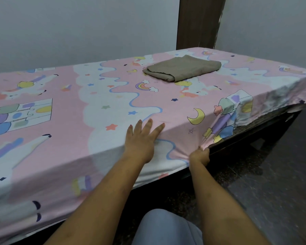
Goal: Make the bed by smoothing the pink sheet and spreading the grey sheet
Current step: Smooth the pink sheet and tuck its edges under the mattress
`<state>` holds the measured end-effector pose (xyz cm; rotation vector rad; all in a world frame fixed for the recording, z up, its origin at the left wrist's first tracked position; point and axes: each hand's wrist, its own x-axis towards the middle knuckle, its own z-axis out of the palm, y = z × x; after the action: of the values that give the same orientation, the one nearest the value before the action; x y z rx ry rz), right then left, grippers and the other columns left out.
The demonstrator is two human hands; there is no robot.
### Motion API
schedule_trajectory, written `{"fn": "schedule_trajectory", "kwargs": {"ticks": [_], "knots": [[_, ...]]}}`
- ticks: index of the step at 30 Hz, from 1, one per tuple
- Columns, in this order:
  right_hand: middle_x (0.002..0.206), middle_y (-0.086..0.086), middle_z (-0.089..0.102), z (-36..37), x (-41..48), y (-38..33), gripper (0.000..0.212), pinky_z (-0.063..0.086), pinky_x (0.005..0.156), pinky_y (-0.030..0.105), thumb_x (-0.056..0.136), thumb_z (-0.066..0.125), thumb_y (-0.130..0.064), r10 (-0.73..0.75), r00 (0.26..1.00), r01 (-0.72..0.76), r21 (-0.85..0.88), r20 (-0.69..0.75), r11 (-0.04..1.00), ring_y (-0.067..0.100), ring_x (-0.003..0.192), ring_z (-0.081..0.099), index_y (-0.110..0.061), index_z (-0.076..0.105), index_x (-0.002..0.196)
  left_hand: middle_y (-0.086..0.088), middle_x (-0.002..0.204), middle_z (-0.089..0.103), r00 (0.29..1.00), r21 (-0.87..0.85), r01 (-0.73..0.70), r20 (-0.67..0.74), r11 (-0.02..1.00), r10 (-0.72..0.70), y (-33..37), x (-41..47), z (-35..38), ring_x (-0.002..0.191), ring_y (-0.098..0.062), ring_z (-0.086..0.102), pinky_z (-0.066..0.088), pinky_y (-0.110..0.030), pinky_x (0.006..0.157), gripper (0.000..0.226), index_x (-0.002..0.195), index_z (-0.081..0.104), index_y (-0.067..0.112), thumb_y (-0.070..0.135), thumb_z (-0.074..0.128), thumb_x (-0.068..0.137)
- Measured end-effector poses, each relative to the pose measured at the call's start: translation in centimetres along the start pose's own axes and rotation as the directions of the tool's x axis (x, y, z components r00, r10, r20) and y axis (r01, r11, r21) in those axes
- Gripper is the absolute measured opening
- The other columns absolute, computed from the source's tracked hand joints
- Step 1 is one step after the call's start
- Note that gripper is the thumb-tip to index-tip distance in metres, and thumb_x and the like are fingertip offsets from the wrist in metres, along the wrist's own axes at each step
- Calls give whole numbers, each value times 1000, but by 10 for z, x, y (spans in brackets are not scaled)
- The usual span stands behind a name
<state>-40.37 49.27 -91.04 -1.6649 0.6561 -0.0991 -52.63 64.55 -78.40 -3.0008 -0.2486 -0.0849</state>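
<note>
The pink sheet [74, 110], printed with castles, rainbows and stars, covers the whole mattress and hangs over its near side. My left hand [141, 140] lies flat on it at the near edge, fingers spread. My right hand [200, 154] is closed on a bunched fold of the pink sheet at the lower side of the mattress, and creases fan out from the pinch. The grey sheet [183, 68], folded into a flat rectangle, rests on the far right part of the bed, well beyond both hands.
A pale wall runs behind the bed, with a dark wooden post [200, 22] at the far right corner. The dark bed frame [254, 138] shows under the loose right end of the sheet. Dark speckled floor [281, 183] lies to the right. My knee [166, 227] is at the bottom.
</note>
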Motion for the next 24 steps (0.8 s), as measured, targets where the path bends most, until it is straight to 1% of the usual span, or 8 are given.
{"fn": "schedule_trajectory", "kwargs": {"ticks": [7,14,17,19,20,22,23,24], "knots": [[131,32,48,15,-20,-10,38,44,95,47,101,39,-24,171,985,-168,169,-4,971,46,116,51,3,39,128,3,159,-12,1000,-26,-24,-10,999,24,-6,-9,-1,146,-25,-9,1,-46,116,77,147,-16,38,16,39,98],[127,35,48,2,-16,0,29,44,91,50,101,33,-9,60,998,-56,-120,33,991,48,113,52,4,38,126,2,158,-15,999,32,-13,-39,999,14,-2,-16,4,146,-26,-12,-3,-46,116,81,146,-20,36,17,42,96],[137,29,41,-3,-18,-12,32,40,98,50,99,37,-9,111,994,-111,-76,-6,991,46,121,44,0,35,130,2,158,-15,999,-5,-21,28,1000,21,-2,-18,-2,146,-25,-13,-4,-45,116,77,147,-17,34,22,41,98],[143,20,34,-5,-24,-27,37,33,102,48,97,40,-14,91,987,-96,-35,-135,995,42,128,34,-9,36,133,-1,160,-5,987,-164,-55,139,985,78,-6,-19,-19,147,-24,-5,1,-42,117,66,151,-3,30,28,39,100],[143,16,33,-6,-29,-36,40,31,102,47,96,41,-16,22,975,-31,-39,-221,999,40,128,32,-14,37,136,-5,159,10,976,-364,-44,184,931,118,-13,-19,-29,146,-24,8,9,-39,117,59,151,12,27,29,40,100],[142,14,37,-5,-45,-63,44,32,100,46,94,43,-15,-193,931,184,-59,-309,981,38,128,35,-17,40,138,-7,137,51,982,-778,43,150,627,119,-30,-27,-50,131,-22,43,32,-25,104,38,136,48,22,21,46,98],[141,14,39,1,-58,-77,44,32,99,44,93,44,-11,-310,912,301,-75,-269,951,37,127,37,-16,43,136,-3,127,60,999,-868,45,54,494,3,-41,-32,-56,121,-17,52,35,-19,95,31,125,59,21,15,47,97],[140,12,41,9,-73,-91,42,32,98,41,92,46,-9,-432,883,423,-88,-183,902,35,127,38,-16,47,133,0,123,62,985,-893,36,-46,449,-169,-54,-37,-57,116,-12,54,34,-15,90,28,117,64,19,10,47,96]]}}
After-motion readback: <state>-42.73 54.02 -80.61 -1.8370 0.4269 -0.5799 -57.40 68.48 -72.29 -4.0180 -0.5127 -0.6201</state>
